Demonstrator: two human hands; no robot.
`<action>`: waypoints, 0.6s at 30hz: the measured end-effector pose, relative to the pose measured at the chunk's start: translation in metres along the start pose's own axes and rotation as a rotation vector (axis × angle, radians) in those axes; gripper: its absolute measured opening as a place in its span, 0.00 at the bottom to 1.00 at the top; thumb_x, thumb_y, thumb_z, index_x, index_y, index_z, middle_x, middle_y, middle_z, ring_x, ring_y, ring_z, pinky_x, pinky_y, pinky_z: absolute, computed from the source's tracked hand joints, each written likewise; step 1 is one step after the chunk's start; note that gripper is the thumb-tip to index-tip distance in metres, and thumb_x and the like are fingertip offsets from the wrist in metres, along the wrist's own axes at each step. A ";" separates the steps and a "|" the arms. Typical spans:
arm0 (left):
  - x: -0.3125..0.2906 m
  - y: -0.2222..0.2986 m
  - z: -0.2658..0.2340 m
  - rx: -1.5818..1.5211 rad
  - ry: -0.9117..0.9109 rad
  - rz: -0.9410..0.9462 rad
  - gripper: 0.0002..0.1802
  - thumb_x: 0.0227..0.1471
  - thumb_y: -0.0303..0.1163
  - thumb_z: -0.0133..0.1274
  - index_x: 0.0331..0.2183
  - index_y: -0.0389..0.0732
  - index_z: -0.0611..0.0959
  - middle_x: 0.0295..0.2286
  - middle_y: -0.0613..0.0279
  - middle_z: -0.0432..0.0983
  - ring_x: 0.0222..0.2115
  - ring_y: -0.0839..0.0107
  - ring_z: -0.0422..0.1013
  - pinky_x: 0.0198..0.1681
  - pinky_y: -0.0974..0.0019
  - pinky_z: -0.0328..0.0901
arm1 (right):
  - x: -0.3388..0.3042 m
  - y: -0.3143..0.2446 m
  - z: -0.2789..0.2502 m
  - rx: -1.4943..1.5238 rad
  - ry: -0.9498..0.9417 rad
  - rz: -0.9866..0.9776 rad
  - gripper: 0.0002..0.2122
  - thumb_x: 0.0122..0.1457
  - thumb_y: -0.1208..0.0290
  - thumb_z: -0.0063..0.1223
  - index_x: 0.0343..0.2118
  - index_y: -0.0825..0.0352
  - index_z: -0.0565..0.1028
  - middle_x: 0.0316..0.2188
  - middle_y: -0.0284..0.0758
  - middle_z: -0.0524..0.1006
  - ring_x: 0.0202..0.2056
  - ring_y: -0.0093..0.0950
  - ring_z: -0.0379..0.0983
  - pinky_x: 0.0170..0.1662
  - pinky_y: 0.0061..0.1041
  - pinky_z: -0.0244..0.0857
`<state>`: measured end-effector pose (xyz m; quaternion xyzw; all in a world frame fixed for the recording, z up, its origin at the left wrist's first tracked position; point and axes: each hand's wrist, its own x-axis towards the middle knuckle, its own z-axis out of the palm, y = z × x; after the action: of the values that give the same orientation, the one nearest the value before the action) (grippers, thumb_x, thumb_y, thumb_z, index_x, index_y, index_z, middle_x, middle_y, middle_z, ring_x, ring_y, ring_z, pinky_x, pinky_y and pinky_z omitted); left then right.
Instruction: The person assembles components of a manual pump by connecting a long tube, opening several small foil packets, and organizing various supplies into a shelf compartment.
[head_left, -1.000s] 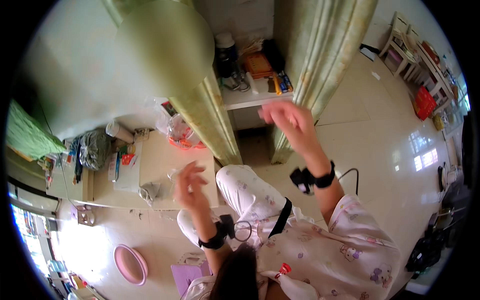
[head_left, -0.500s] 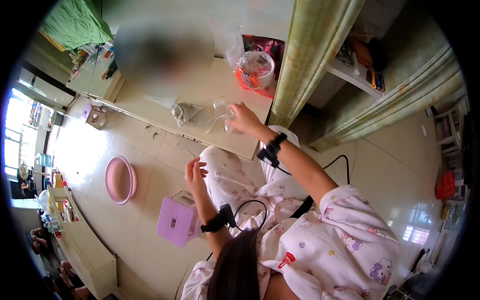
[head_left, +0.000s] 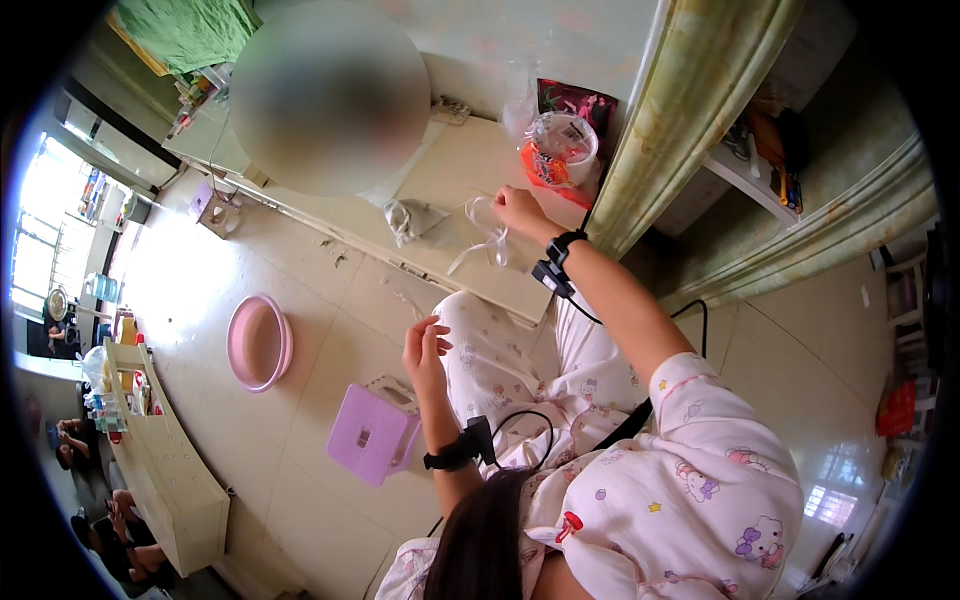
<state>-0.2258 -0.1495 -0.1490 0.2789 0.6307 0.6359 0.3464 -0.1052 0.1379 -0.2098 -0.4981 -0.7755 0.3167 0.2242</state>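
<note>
Thin, whitish, translucent ribbon (head_left: 494,238) lies right on the cream, flat tabletop (head_left: 455,175), seemingly light, limp, best pinched mid-strand; the curled right hand (head_left: 522,212) meets it, grip unclear; the half-open left hand (head_left: 427,355) looks empty.

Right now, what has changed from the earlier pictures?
The right hand has moved left from in front of the shelf to the table, where it now seems to pinch a clear strip. The left hand has moved away from the table corner to beside the left knee, loosely curled, with nothing visible in it. The pink basin and purple stool stay on the floor.
</note>
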 end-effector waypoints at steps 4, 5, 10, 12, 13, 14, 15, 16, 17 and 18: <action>0.020 -0.005 0.007 -0.018 0.025 0.081 0.12 0.53 0.29 0.45 0.41 0.38 0.73 0.30 0.62 0.74 0.22 0.81 0.67 0.23 0.80 0.58 | -0.009 -0.023 -0.037 0.504 -0.051 -0.224 0.05 0.52 0.75 0.52 0.30 0.69 0.70 0.24 0.33 0.75 0.27 0.22 0.73 0.30 0.22 0.65; 0.026 0.002 0.019 -0.037 0.027 0.138 0.14 0.53 0.29 0.45 0.43 0.38 0.72 0.32 0.62 0.73 0.23 0.81 0.68 0.23 0.80 0.58 | -0.017 -0.035 -0.052 0.553 -0.060 -0.234 0.05 0.52 0.75 0.52 0.31 0.69 0.70 0.24 0.33 0.76 0.27 0.21 0.72 0.31 0.21 0.65; 0.050 0.060 0.089 -0.155 -0.141 0.271 0.19 0.52 0.26 0.47 0.47 0.39 0.68 0.37 0.62 0.71 0.23 0.81 0.67 0.21 0.80 0.56 | -0.070 -0.085 -0.103 0.568 -0.214 -0.337 0.07 0.52 0.75 0.53 0.34 0.68 0.72 0.25 0.32 0.77 0.28 0.19 0.73 0.34 0.19 0.65; 0.066 0.060 0.099 -0.126 -0.280 0.247 0.16 0.52 0.26 0.47 0.45 0.37 0.70 0.33 0.63 0.71 0.21 0.81 0.65 0.21 0.80 0.56 | -0.083 -0.092 -0.110 0.440 -0.214 -0.353 0.08 0.51 0.76 0.53 0.36 0.67 0.73 0.26 0.31 0.76 0.30 0.19 0.73 0.36 0.19 0.66; 0.076 0.056 0.100 -0.069 -0.388 0.201 0.15 0.52 0.26 0.47 0.44 0.36 0.71 0.29 0.64 0.71 0.20 0.82 0.64 0.20 0.80 0.55 | -0.086 -0.091 -0.112 0.418 -0.225 -0.343 0.08 0.51 0.77 0.54 0.36 0.67 0.73 0.27 0.31 0.76 0.31 0.19 0.73 0.37 0.19 0.66; 0.084 0.053 0.101 -0.011 -0.493 0.155 0.14 0.52 0.26 0.47 0.42 0.35 0.72 0.25 0.66 0.71 0.19 0.82 0.63 0.20 0.80 0.55 | -0.087 -0.089 -0.115 0.397 -0.238 -0.334 0.09 0.51 0.77 0.54 0.36 0.67 0.73 0.29 0.31 0.76 0.33 0.19 0.72 0.39 0.20 0.66; 0.084 0.047 0.106 -0.017 -0.431 0.174 0.08 0.54 0.29 0.45 0.33 0.34 0.75 0.16 0.70 0.64 0.16 0.83 0.59 0.19 0.78 0.56 | -0.080 -0.077 -0.111 0.386 -0.252 -0.286 0.09 0.50 0.76 0.55 0.36 0.68 0.74 0.30 0.31 0.77 0.34 0.18 0.72 0.39 0.20 0.66; 0.088 0.040 0.106 -0.038 -0.449 0.112 0.08 0.55 0.30 0.44 0.30 0.35 0.74 0.16 0.71 0.62 0.16 0.83 0.58 0.19 0.77 0.56 | -0.077 -0.065 -0.107 0.447 -0.247 -0.274 0.09 0.50 0.75 0.55 0.36 0.68 0.74 0.29 0.31 0.77 0.33 0.18 0.72 0.38 0.19 0.66; 0.094 0.032 0.102 -0.058 -0.462 0.054 0.10 0.55 0.32 0.44 0.28 0.36 0.73 0.15 0.71 0.61 0.15 0.83 0.56 0.19 0.77 0.56 | -0.074 -0.060 -0.105 0.510 -0.243 -0.265 0.10 0.51 0.74 0.55 0.36 0.68 0.74 0.29 0.30 0.77 0.32 0.18 0.72 0.37 0.19 0.66; 0.099 0.024 0.098 -0.077 -0.474 -0.004 0.12 0.56 0.34 0.43 0.25 0.37 0.72 0.14 0.72 0.59 0.14 0.83 0.55 0.19 0.76 0.57 | -0.072 -0.053 -0.104 0.572 -0.240 -0.258 0.10 0.51 0.73 0.54 0.37 0.68 0.74 0.28 0.30 0.77 0.31 0.18 0.72 0.36 0.18 0.66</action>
<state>-0.2104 -0.0105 -0.1284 0.4058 0.5075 0.5757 0.4963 -0.0407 0.0837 -0.1013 -0.2720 -0.7327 0.5469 0.3002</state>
